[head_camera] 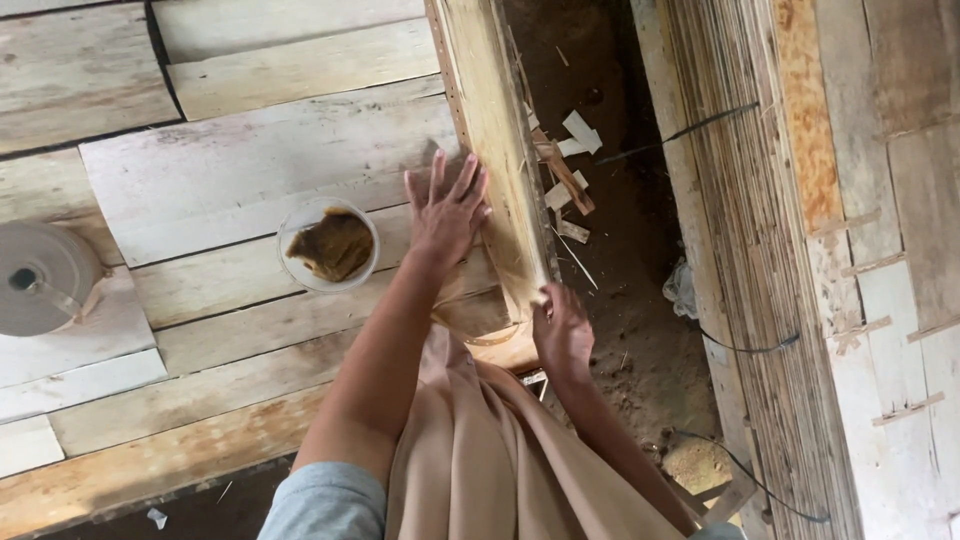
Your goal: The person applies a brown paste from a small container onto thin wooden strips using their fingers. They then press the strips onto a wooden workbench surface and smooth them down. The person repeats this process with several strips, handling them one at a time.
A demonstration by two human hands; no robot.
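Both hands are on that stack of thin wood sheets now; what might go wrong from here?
The left hand lies flat on the veneer stack and the right hand grips its near end; the raw edges look likely to splinter fingers. The stack stands on edge beside a dirt gap, so it might tip in. The bowl of brown paste sits near the left forearm and could get knocked.

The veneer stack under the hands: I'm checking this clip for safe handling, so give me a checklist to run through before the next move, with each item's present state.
1. Left hand flat on the veneer stack, fingers spread: ok.
2. Right hand at the stack's near end: ok; whether its grip is closed, cannot tell.
3. Stack lying straight along the edge of the plank floor: ok.
4. Bowl of brown paste upright, apart from the left hand: ok.
5. Dirt ground beside the stack free of scraps: not ok, offcuts lie there.
6. Tape roll out of the way at far left: ok.
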